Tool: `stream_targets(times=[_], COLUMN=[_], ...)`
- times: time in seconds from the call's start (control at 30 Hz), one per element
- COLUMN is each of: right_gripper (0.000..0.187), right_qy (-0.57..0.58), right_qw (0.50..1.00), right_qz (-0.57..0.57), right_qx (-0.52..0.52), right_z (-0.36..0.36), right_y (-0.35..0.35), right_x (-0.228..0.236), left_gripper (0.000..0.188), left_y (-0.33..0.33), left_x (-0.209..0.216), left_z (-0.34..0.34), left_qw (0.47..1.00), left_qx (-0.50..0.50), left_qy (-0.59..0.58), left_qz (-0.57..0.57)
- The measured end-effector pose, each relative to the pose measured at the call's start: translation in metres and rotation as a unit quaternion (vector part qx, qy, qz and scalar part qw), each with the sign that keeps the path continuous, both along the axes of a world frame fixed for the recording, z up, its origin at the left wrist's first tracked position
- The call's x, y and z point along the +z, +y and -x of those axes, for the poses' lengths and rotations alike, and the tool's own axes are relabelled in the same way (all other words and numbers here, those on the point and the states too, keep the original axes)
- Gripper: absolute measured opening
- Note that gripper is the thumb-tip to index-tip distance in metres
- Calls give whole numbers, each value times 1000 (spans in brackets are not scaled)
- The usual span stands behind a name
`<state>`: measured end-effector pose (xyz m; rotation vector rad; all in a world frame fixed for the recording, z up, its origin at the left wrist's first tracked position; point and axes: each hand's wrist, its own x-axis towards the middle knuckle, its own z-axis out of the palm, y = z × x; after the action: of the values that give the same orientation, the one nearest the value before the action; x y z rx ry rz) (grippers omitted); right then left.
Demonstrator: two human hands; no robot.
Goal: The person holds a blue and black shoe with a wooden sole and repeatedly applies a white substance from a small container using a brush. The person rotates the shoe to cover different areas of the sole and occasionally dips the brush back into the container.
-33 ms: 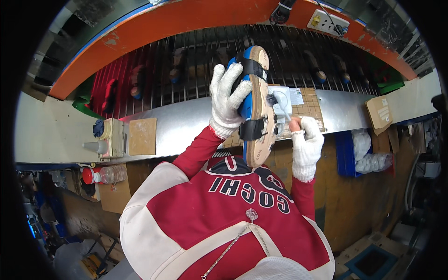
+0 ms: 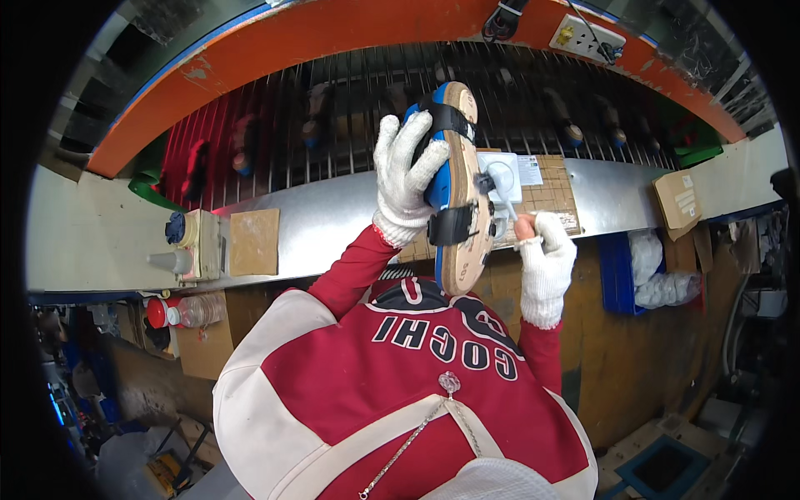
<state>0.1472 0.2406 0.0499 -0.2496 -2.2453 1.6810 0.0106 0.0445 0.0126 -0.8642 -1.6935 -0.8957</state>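
My left hand (image 2: 404, 175), in a white knit glove, grips a sandal (image 2: 473, 242) stood on end, with its pale sole turned to the right. Blue shows along the side under my fingers, and black straps wrap over the edge. In my right hand (image 2: 546, 265), gloved with bare fingertips, is a thin white-handled brush (image 2: 506, 196). Its dark bristle end is at the middle of the sole, by the tabs of the straps; whether it touches cannot be told. A white tub (image 2: 510, 167) stands behind the brush, partly hidden by it.
Ahead lies a rack of metal rods (image 2: 367, 100) holding several shoe forms, under an orange frame (image 2: 317, 52). A metal ledge (image 2: 321, 225) carries cardboard pieces. At the left are a holder with a grey cone (image 2: 173, 262) and a red-lidded jar (image 2: 196, 311); a blue bin (image 2: 617, 275) is at the right.
The sandal's lower end has swung slightly to the right. My right hand and the brush have shifted very slightly. My left hand keeps its hold.
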Motion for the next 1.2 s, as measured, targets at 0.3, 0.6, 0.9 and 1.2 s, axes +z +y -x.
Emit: stream_targets(times=[0.3,0.6,0.9,1.2], right_gripper=[17,17,16,15], right_qy=[-9,82,93,-20], right_qw=[999,986,981,996], right_qz=[44,-139,-161,69], right_qx=[15,-38,52,51], right_z=[-22,9,13,-13], right_y=[-13,-4,9,-3], right_x=[-2,-3,-5,-7], left_gripper=[70,70,73,81], left_y=[-8,-14,-21,-17], left_x=[-7,-3,-3,-8], left_z=[-1,2,7,8], left_qw=[994,993,988,981], left_qx=[91,90,109,121], left_qy=[-50,-44,-68,-118], left_qz=[40,66,82,93])
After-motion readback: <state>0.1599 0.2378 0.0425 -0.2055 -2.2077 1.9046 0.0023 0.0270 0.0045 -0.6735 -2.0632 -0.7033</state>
